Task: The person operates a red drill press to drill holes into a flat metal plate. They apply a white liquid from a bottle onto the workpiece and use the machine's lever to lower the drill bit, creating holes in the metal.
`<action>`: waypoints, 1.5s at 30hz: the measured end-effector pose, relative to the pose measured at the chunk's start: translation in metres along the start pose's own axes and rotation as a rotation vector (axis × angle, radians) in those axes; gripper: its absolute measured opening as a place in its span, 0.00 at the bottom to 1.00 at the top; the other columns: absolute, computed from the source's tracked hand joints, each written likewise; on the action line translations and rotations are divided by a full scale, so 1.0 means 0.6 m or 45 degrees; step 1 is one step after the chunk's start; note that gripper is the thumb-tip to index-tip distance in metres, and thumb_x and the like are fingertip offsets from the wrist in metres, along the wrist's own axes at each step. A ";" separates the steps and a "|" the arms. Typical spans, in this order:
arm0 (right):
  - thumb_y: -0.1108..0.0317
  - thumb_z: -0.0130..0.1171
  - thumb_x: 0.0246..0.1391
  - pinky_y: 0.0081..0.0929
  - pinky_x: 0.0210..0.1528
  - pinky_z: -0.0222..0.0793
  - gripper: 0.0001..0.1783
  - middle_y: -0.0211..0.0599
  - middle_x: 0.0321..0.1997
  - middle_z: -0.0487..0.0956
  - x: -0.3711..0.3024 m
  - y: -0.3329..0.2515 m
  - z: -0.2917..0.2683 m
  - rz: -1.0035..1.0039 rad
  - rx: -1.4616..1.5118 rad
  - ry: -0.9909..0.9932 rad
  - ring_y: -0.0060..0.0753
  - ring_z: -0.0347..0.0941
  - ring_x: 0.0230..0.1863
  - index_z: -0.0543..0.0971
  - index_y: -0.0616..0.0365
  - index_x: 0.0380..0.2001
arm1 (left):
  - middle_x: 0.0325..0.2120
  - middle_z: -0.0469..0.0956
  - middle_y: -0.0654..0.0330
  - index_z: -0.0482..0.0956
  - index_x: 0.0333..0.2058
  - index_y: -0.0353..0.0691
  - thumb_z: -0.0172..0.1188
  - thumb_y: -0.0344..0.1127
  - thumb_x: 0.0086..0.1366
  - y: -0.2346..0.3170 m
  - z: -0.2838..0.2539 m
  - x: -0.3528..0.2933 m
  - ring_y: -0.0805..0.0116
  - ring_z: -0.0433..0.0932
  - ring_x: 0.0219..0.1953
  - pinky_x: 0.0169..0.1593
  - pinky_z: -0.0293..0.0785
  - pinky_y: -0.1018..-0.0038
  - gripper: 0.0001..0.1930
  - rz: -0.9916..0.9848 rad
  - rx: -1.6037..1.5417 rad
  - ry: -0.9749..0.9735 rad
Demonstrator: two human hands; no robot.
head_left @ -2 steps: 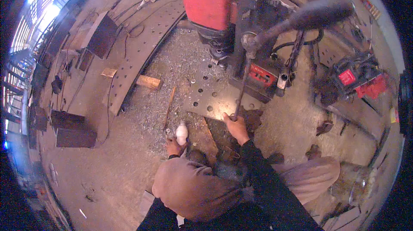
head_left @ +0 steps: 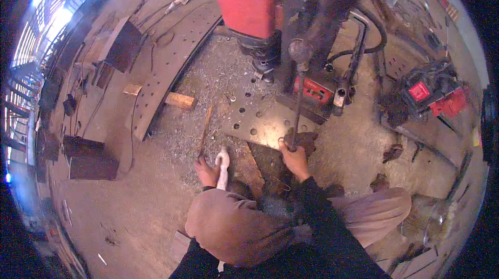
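Drill (head_left: 244, 6) w/ a big red body stands at the far edge of the work, on a steel plate (head_left: 241, 123) w/ round holes, lying on the floor. Its red switch panel (head_left: 314, 90) faces the person, low on the dark stand. From the round hub (head_left: 300, 50) a thin lever (head_left: 298, 107) runs down toward the person; R hand (head_left: 295, 163) is closed round its lower end, just over the plate's near edge. Another handle (head_left: 345, 1), dark & blurred, sticks up from the hub.

L hand (head_left: 208, 172) is down by the knee, fingers round a white bottle (head_left: 222, 169), approx. upright, nr the plate's near L corner. Can't tell how firm that grip is.

Metal shavings (head_left: 182, 76) cover the floor L of the plate, w/ a rusty rod (head_left: 207, 129) & a wood block (head_left: 180, 100) among them. Block's end touches a long strip w/ holes (head_left: 156, 89). Steel box (head_left: 93, 167) sits further L; red-&-black machine (head_left: 429, 89) well off to the R.
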State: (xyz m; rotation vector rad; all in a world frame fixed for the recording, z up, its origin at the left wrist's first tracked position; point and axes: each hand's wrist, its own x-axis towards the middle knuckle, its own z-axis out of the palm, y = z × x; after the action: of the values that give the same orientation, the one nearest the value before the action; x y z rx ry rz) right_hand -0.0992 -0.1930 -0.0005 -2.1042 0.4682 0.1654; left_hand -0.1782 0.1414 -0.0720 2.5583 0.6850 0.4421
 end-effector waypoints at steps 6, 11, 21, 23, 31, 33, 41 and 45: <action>0.43 0.64 0.52 0.36 0.41 0.70 0.30 0.41 0.30 0.82 -0.066 -0.018 -0.153 -0.059 -0.086 0.039 0.36 0.77 0.35 0.80 0.66 0.34 | 0.43 0.78 0.53 0.74 0.48 0.31 0.52 0.46 0.71 0.413 -0.360 0.244 0.67 0.77 0.44 0.50 0.72 0.70 0.21 0.296 -1.150 0.184; 0.37 0.60 0.52 0.44 0.49 0.71 0.39 0.55 0.41 0.81 -0.089 -0.011 -0.266 0.159 -0.265 -0.042 0.56 0.77 0.43 0.78 0.66 0.48 | 0.33 0.76 0.53 0.72 0.43 0.36 0.51 0.49 0.69 0.687 -0.468 0.308 0.60 0.78 0.40 0.46 0.74 0.63 0.19 0.673 -2.264 -0.285; 0.50 0.64 0.54 0.34 0.27 0.64 0.27 0.34 0.17 0.73 -0.145 -0.098 -0.389 -0.034 -0.309 0.075 0.28 0.67 0.20 0.74 0.65 0.20 | 0.17 0.70 0.64 0.72 0.25 0.46 0.49 0.44 0.69 0.735 -0.417 0.414 0.68 0.71 0.19 0.26 0.67 0.70 0.14 0.257 -2.423 -0.419; 0.50 0.65 0.54 0.32 0.23 0.61 0.27 0.31 0.14 0.70 -0.147 -0.099 -0.398 -0.084 -0.362 0.060 0.26 0.64 0.18 0.72 0.63 0.17 | 0.22 0.71 0.61 0.71 0.31 0.44 0.51 0.46 0.68 0.690 -0.394 0.452 0.64 0.72 0.25 0.33 0.72 0.65 0.12 0.394 -2.337 -0.422; 0.50 0.66 0.54 0.24 0.19 0.55 0.24 0.24 0.14 0.67 -0.147 -0.096 -0.431 -0.102 -0.345 0.062 0.18 0.60 0.16 0.72 0.57 0.17 | 0.11 0.61 0.62 0.65 0.21 0.43 0.57 0.41 0.62 0.708 -0.385 0.433 0.67 0.61 0.11 0.17 0.60 0.67 0.15 0.232 -2.601 -0.269; 0.50 0.67 0.53 0.22 0.20 0.54 0.23 0.22 0.17 0.68 -0.146 -0.097 -0.458 -0.042 -0.311 0.132 0.15 0.60 0.18 0.72 0.55 0.18 | 0.11 0.62 0.62 0.65 0.20 0.43 0.58 0.40 0.62 0.698 -0.378 0.438 0.67 0.62 0.12 0.18 0.61 0.67 0.15 0.251 -2.649 -0.337; 0.53 0.69 0.50 0.22 0.23 0.57 0.19 0.22 0.20 0.71 -0.166 -0.183 -0.492 0.104 -0.567 -0.115 0.16 0.63 0.20 0.77 0.57 0.23 | 0.14 0.58 0.68 0.61 0.20 0.49 0.56 0.42 0.66 0.672 -0.372 0.446 0.72 0.59 0.16 0.25 0.61 0.71 0.17 0.433 -2.652 -0.662; 0.55 0.67 0.50 0.24 0.23 0.60 0.18 0.26 0.19 0.73 -0.180 -0.249 -0.470 0.184 -0.598 -0.250 0.19 0.65 0.20 0.76 0.59 0.23 | 0.14 0.57 0.68 0.61 0.19 0.49 0.54 0.42 0.66 0.668 -0.367 0.453 0.72 0.59 0.16 0.24 0.61 0.71 0.18 0.460 -2.654 -0.631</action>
State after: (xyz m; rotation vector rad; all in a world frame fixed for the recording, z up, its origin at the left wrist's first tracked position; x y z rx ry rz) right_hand -0.1579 -0.3274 0.3031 -2.4762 0.4976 0.6104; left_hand 0.1114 0.0513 0.3648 0.6349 -0.4164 0.2703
